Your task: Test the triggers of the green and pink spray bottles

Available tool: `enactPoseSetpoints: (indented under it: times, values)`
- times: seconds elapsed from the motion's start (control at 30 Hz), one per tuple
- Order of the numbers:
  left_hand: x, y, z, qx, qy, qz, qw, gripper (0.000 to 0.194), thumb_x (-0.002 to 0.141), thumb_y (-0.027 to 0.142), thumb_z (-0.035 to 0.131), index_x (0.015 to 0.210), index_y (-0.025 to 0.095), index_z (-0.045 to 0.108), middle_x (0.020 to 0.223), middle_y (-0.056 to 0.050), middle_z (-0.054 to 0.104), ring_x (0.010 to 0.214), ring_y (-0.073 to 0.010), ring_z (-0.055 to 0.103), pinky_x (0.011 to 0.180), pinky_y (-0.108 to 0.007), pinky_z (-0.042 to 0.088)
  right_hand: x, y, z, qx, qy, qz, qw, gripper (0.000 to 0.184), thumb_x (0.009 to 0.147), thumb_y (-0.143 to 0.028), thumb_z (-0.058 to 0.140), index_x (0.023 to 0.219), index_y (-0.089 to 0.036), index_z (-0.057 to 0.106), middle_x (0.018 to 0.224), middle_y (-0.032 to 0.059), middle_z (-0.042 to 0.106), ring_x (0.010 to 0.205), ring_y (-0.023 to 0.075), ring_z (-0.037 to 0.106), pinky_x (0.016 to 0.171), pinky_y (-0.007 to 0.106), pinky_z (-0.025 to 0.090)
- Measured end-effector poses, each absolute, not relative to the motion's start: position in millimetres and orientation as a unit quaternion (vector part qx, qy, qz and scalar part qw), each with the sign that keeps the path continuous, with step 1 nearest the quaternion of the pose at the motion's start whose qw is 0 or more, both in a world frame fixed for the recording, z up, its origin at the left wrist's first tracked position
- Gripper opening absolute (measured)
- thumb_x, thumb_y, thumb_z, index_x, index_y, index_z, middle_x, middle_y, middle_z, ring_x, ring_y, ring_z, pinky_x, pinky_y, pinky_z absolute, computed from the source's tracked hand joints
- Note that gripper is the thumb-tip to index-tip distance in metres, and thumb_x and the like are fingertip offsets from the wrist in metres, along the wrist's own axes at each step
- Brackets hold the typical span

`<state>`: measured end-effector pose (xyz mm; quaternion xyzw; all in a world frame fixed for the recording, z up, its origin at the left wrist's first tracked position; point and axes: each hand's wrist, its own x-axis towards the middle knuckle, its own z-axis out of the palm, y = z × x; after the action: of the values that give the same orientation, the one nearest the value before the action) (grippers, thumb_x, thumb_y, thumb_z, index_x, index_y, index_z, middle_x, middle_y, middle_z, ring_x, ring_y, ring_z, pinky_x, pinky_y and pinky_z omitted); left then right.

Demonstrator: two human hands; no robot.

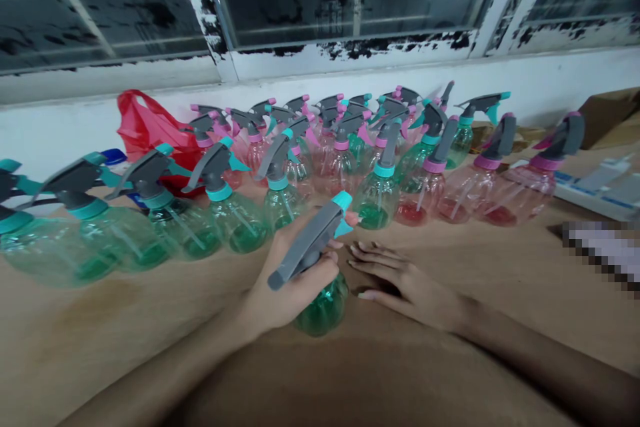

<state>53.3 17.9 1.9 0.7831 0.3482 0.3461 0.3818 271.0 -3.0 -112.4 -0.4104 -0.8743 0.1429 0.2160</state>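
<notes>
Green trigger spray bottle (323,310) was on or just above the bench (400,373), the left hand (295,300) gripping it below the sprayer head (307,240); the empty right hand (407,280) lay beside it. Good handling called for even pressure.

No text, label, brand, number or sign can be read; the spray bottle (323,312) in the left fingers (323,271) shows no legible lettering, nor do the standing bottles (377,200) beyond the fingers; the white-and-blue items (607,188), beyond and to the right of the right fingers (376,271), are too blurred to tell; the pixelated item (603,250) on the desk (500,273), nearer those fingers' level at far right, is masked past reading.
</notes>
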Motion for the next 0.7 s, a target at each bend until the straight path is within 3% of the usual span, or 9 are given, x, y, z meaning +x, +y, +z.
enactPoseSetpoints:
  times: [0.37, 0.57, 0.7]
  values:
    - [55.6, 15.4, 4.2, 0.778, 0.341, 0.351, 0.394, 0.043, 0.072, 0.011, 0.051, 0.110, 0.027, 0.061, 0.111, -0.001, 0.066, 0.087, -0.0168, 0.066, 0.080, -0.028, 0.053, 269.3, -4.7, -108.6, -0.417, -0.868, 0.147, 0.226, 0.053, 0.089, -0.044, 0.048, 0.138, -0.028, 0.035, 0.142, 0.0027, 0.042, 0.132, 0.0211, 0.035, 0.109, 0.047, 0.031]
    - [51.7, 17.7, 4.7, 0.793, 0.358, 0.331, 0.365, 0.034, 0.075, 0.017, 0.051, 0.107, 0.026, 0.061, 0.087, -0.001, 0.067, 0.078, -0.0181, 0.063, 0.070, -0.029, 0.051, 269.4, -4.8, -108.4, -0.417, -0.865, 0.155, 0.232, 0.053, 0.089, -0.044, 0.049, 0.138, -0.028, 0.036, 0.141, 0.0031, 0.044, 0.131, 0.0215, 0.036, 0.109, 0.047, 0.031]
    - [48.7, 18.9, 11.1, 0.800, 0.362, 0.326, 0.349, 0.020, 0.071, 0.018, 0.052, 0.085, 0.025, 0.065, 0.072, 0.000, 0.062, 0.065, -0.0173, 0.058, 0.065, -0.030, 0.048, 269.7, -4.1, -109.8, -0.419, -0.868, 0.152, 0.221, 0.052, 0.089, -0.045, 0.048, 0.137, -0.027, 0.039, 0.142, 0.0030, 0.043, 0.132, 0.0208, 0.034, 0.110, 0.046, 0.029]
